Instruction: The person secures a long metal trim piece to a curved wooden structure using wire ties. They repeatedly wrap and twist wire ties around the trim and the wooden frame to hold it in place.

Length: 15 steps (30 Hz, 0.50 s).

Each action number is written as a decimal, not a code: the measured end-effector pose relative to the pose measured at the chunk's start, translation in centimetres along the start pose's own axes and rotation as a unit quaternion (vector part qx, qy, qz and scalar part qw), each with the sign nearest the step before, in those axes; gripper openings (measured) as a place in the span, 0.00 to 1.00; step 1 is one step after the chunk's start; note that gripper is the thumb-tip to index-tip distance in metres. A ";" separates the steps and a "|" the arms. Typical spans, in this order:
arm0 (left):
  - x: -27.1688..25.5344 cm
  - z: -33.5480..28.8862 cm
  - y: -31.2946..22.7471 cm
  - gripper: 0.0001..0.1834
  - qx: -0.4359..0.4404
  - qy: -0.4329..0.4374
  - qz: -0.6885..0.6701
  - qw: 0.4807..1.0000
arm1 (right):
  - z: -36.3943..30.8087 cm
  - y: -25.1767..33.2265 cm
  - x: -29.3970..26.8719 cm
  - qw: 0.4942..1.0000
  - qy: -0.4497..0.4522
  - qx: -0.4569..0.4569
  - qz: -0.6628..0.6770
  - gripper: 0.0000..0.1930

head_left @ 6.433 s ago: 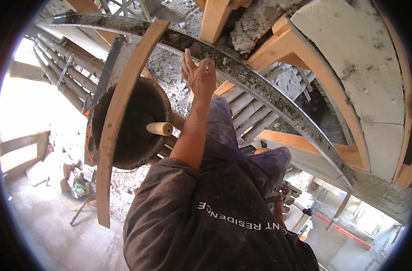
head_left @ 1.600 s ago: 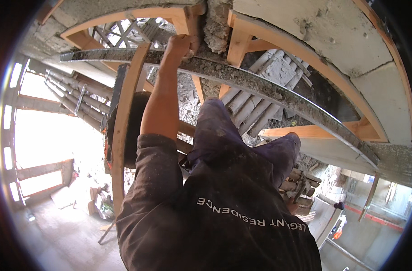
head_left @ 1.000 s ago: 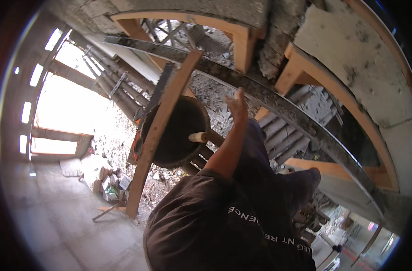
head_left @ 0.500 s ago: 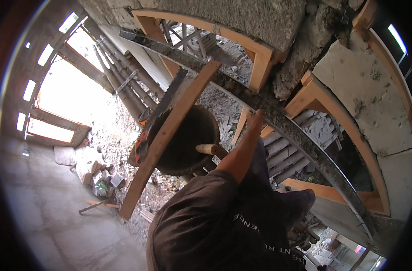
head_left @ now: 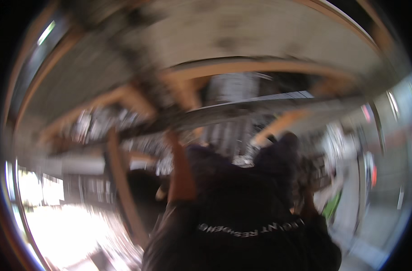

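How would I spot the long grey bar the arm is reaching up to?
Start at the pale ceiling slab with orange wooden frames under it. Just below runs the long grey bar, left to right, above the dark-shirted person. A bare forearm rises toward it; it is grey, its neighbours orange.

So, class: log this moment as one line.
view: blurred | left arm: raised toward grey beam | left hand: unclear | right hand: unseen | dark tub: below

Heavy motion blur hides most of what I can see. A grey metal beam [head_left: 260,106] runs across the frame over pale wooden supports [head_left: 283,124]. A slanted wooden plank [head_left: 122,189] leans beside a dark round tub [head_left: 145,198].
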<state>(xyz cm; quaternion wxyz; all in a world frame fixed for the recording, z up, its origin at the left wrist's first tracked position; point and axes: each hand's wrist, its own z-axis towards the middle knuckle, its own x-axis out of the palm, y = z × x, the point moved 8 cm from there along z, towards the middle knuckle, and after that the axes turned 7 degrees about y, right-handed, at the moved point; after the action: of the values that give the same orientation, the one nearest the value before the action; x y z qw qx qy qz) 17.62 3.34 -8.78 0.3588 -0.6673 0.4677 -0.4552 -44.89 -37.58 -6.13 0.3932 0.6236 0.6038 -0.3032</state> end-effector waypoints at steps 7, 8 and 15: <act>2.9 -3.6 -3.8 0.26 -0.013 0.077 -0.122 0.989 | -0.3 -3.3 -0.2 0.983 -0.082 0.052 0.154 0.21; 3.0 -3.8 -3.6 0.26 -0.032 0.072 -0.135 0.988 | -0.4 -3.2 -0.2 0.982 -0.071 0.060 0.165 0.19; 2.5 -3.5 -2.7 0.33 -0.069 0.003 -0.134 0.989 | -2.4 -2.5 -2.2 0.979 -0.059 0.037 0.193 0.18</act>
<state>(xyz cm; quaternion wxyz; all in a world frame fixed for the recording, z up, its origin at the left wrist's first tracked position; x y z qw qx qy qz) 15.52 1.56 -4.52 0.2464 -0.7457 0.4052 -0.4680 -47.79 -36.78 -3.40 0.4556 0.7240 0.4358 -0.2800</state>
